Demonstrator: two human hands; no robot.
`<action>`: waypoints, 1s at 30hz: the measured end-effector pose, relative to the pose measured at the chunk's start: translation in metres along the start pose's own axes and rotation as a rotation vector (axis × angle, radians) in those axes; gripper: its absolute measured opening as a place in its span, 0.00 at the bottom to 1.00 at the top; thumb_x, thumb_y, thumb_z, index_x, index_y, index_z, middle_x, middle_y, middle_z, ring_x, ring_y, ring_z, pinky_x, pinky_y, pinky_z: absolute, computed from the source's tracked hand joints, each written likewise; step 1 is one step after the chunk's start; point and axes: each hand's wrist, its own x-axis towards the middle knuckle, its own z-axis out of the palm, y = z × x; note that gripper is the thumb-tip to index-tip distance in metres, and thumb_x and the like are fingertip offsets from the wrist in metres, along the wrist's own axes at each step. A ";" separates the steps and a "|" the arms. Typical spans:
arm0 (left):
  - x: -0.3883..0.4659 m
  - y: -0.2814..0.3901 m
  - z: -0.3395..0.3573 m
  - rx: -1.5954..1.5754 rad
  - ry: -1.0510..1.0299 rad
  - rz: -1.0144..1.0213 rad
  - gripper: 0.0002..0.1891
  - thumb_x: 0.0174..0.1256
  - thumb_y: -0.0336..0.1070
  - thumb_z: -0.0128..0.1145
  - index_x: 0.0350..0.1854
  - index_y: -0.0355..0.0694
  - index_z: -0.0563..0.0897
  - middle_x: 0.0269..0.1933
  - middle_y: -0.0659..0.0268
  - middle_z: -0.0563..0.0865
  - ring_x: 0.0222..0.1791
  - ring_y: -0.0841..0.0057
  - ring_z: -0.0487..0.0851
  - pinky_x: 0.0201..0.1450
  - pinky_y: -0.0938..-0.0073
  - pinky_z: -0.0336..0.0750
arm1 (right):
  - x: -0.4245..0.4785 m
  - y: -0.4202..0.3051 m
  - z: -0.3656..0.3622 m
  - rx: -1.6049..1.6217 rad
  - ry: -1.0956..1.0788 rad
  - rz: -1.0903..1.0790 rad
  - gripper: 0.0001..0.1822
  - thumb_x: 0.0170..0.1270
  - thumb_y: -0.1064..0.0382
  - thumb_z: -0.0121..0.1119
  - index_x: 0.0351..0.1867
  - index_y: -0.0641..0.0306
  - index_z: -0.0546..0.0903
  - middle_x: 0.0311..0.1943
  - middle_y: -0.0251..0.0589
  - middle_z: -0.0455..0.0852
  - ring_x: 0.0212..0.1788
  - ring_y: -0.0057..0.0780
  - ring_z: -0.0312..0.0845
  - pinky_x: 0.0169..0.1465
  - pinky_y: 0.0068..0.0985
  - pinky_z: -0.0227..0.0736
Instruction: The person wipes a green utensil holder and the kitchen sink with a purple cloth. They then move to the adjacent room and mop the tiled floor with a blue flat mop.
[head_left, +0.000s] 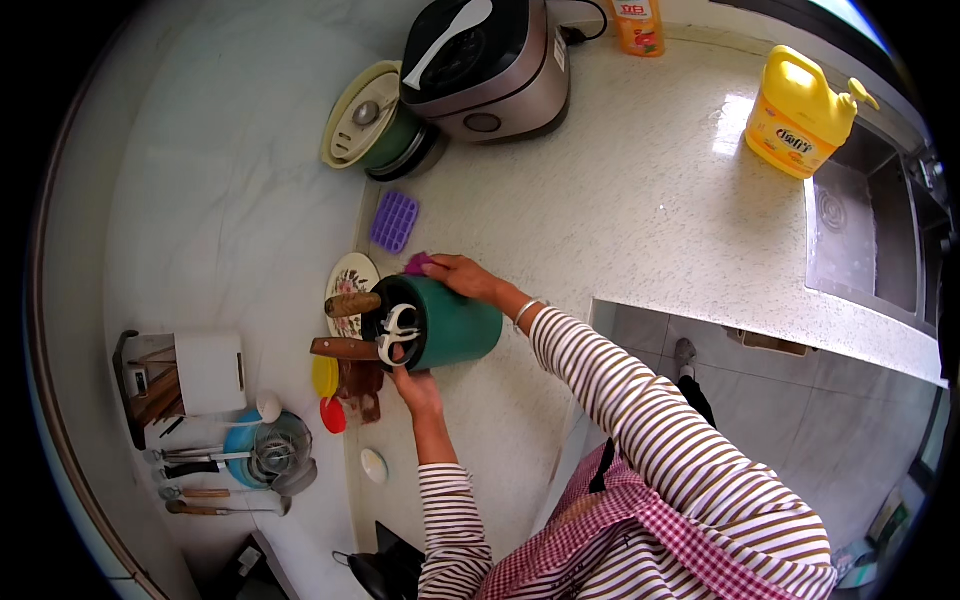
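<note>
A green cylindrical knife holder leans toward the wall on the counter. White-handled scissors and two knives with wooden handles, an upper one and a lower one, stick out of its dark opening. My left hand grips the holder at its lower rim, fingers partly hidden near the scissors. On the opposite side, my right hand presses a bunched purple cloth to the holder. Behind the holder, a floral plate stands against the wall, partly covered.
A purple ice tray, yellow lid and red lid lie along the wall. Farther off stand a rice cooker, a green basin and a yellow detergent jug beside the sink. Utensils hang on the wall.
</note>
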 end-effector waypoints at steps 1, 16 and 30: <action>-0.001 0.000 0.001 0.003 0.008 0.024 0.27 0.59 0.42 0.54 0.60 0.43 0.64 0.59 0.64 0.69 0.57 0.70 0.68 0.60 0.64 0.60 | -0.003 0.013 0.000 -0.061 0.032 -0.013 0.17 0.64 0.57 0.43 0.47 0.62 0.75 0.48 0.53 0.76 0.48 0.49 0.71 0.53 0.32 0.64; -0.028 -0.007 0.066 0.093 0.363 0.159 0.42 0.53 0.45 0.58 0.64 0.42 0.46 0.65 0.59 0.56 0.62 0.67 0.60 0.63 0.64 0.58 | -0.155 0.055 0.086 -0.188 0.697 -0.054 0.12 0.61 0.68 0.46 0.46 0.67 0.67 0.34 0.62 0.75 0.37 0.55 0.72 0.41 0.37 0.67; -0.014 0.040 -0.009 0.183 0.076 -0.160 0.35 0.53 0.47 0.53 0.65 0.50 0.57 0.59 0.67 0.67 0.59 0.75 0.63 0.59 0.63 0.50 | -0.095 -0.004 0.002 -0.008 0.615 -0.103 0.14 0.56 0.58 0.57 0.35 0.70 0.76 0.27 0.44 0.79 0.28 0.26 0.72 0.33 0.24 0.68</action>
